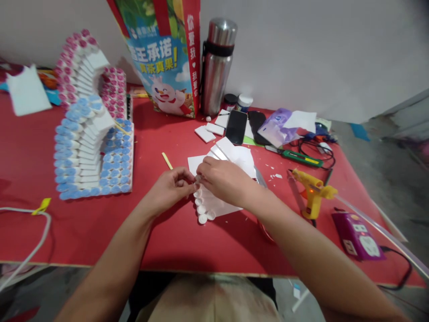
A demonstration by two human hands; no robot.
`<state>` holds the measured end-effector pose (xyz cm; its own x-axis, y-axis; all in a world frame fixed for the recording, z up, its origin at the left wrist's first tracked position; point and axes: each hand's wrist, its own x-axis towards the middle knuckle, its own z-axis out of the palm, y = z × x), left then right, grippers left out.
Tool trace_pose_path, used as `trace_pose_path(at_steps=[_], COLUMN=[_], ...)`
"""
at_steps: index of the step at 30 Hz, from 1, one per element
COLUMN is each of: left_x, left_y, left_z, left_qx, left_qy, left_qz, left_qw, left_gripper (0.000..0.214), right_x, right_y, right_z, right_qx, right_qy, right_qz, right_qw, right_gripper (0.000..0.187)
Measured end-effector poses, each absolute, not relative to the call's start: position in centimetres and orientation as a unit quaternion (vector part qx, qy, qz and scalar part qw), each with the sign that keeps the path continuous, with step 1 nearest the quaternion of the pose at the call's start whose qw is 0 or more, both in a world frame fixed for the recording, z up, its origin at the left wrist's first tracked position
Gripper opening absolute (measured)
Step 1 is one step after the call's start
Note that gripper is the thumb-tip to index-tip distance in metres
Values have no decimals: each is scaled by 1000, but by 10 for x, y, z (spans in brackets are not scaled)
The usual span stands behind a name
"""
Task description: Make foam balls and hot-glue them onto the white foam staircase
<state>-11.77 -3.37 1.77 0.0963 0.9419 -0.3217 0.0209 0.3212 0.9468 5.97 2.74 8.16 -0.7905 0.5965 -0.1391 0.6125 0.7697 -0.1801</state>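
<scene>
My left hand (pixel 171 190) and my right hand (pixel 225 180) meet at the left edge of a white model. The fingers of both are closed at the end of a row of small white round pieces (pixel 201 209). A small whitish piece shows between my fingertips, too small to name and partly hidden. Under my right hand lies the model's white base sheet (pixel 226 209), with a fan of white strips (pixel 225 147) at its far side. A thin yellow stick (pixel 166 160) lies just beyond my left hand.
At left stand a blue-and-white model (pixel 87 152) and a pink-and-white model (pixel 83 67). A printed bag (pixel 164 62) and steel flask (pixel 218 67) stand behind. On the right are phones (pixel 236 127), a green-handled tool (pixel 301 158), a yellow glue gun (pixel 313 192) and a purple box (pixel 357 237).
</scene>
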Motion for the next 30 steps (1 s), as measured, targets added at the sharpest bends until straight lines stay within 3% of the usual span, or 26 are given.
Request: trace_pose_path(at_steps=[6,12,30], left_x=[-119,-118,-116], left_y=[-34,-34,-33], left_z=[18,18,19], left_qx=[426,421,419], left_qy=[537,542,538], left_qz=[383,379,391], left_qw=[619,621,617], left_gripper=[31,33,28], right_x=[66,79,57], right_y=[30,34,30], right_z=[82,78,75], right_qx=[342,346,312], right_qy=[924,911,938], right_qz=[-167,-221,-152], right_qw=[22,-45,24], right_gripper=[18,29,13])
